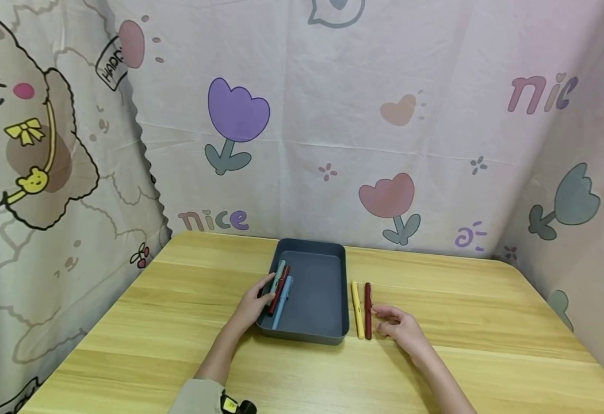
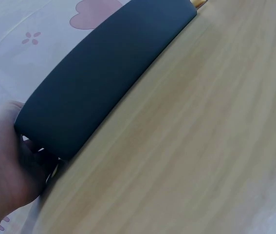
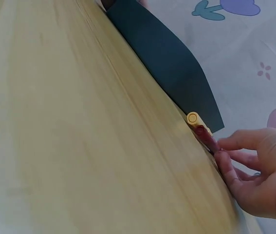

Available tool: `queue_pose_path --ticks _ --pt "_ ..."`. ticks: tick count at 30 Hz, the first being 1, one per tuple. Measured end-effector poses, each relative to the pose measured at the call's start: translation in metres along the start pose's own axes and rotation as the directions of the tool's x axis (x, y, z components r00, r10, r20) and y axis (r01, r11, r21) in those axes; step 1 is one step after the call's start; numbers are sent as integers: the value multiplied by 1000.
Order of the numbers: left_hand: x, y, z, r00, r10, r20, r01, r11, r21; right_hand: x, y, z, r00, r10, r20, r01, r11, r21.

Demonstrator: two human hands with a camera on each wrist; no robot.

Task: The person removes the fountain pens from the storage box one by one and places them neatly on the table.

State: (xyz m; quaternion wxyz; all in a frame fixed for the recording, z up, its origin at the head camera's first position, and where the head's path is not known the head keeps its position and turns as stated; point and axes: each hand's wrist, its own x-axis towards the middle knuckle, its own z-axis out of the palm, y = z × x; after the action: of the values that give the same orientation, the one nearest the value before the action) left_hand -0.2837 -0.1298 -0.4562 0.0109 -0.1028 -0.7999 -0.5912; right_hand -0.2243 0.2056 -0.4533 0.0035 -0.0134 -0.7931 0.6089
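At the left wall of a dark grey rectangular tray (image 1: pixel 322 287), my left hand (image 1: pixel 252 303) grips the rim, its thumb and forefinger reaching over it. Inside, beside those fingertips, lie a green pen (image 1: pixel 280 269), a dark red pen (image 1: pixel 285 277) and a light blue pen (image 1: pixel 281 305). In the left wrist view, other fingers stay in shadow outside the wall. My right hand (image 1: pixel 402 330) is at a second dark red pen (image 1: pixel 368 313) on the table, forefinger tip right at its clip side, thumb a little apart. A yellow pen (image 1: pixel 357 310) lies between that pen and the tray.
The wooden table (image 1: pixel 488 322) extends to both sides of the tray. A printed cloth (image 1: pixel 302 115) with flowers and lettering hangs behind the back edge and along both sides. A dark band with a small device (image 1: pixel 237 404) sits on the left sleeve.
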Motion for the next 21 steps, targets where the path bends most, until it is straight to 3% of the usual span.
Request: queue_pose_path --ticks 6,12,21 --pt "1 0 0 1000 -3 -2 3 1000 -4 2 2 4 997 -57 -57 52 995 -87" --pt "2 -1 0 1000 1 2 -1 1000 5 1 1 9 983 -168 -70 140 946 -292" --pt "0 0 0 1000 2 3 -2 1000 11 3 1 13 980 -183 -75 149 934 -325"
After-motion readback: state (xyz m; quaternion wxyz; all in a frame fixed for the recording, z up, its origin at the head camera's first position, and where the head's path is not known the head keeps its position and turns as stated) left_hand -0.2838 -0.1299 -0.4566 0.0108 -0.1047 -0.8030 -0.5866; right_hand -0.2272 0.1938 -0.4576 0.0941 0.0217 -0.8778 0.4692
